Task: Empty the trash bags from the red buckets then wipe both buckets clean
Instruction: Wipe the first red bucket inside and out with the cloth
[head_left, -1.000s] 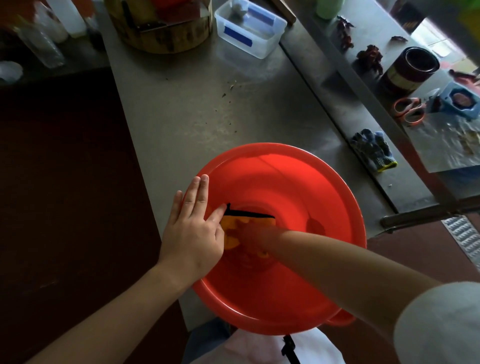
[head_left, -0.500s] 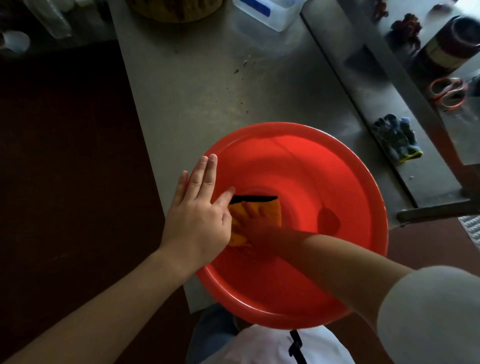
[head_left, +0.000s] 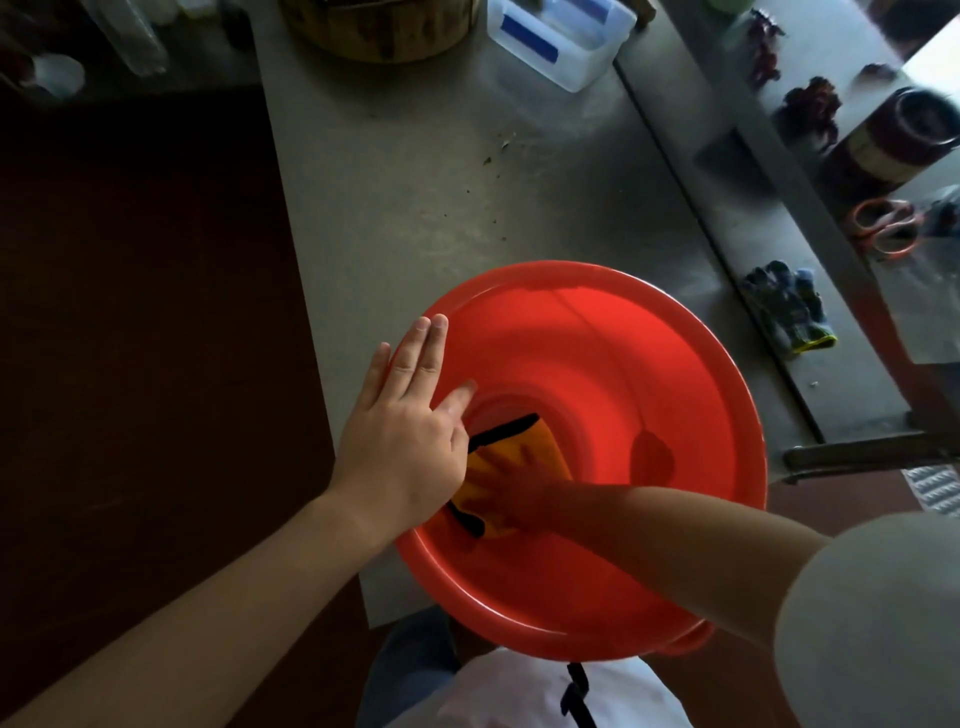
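A wide red bucket (head_left: 649, 364) stands on the near end of a grey steel table (head_left: 415, 182), overhanging its front edge. My left hand (head_left: 405, 436) lies flat on the bucket's left rim, fingers straight, thumb reaching inside. My right hand (head_left: 511, 480) is down at the bottom of the bucket, fingers spread, pressing on an orange cloth with black edging (head_left: 530, 447). No trash bag is in sight and only one red bucket shows.
A wooden block (head_left: 384, 26) and a clear plastic box (head_left: 561, 36) stand at the table's far end. On the right ledge lie work gloves (head_left: 789, 306), orange scissors (head_left: 883, 223) and a dark tin (head_left: 904, 135). Dark floor lies left of the table.
My right hand has pushed the orange cloth a little across the bucket's bottom. My left hand stays flat on the left rim. The camera has shifted slightly.
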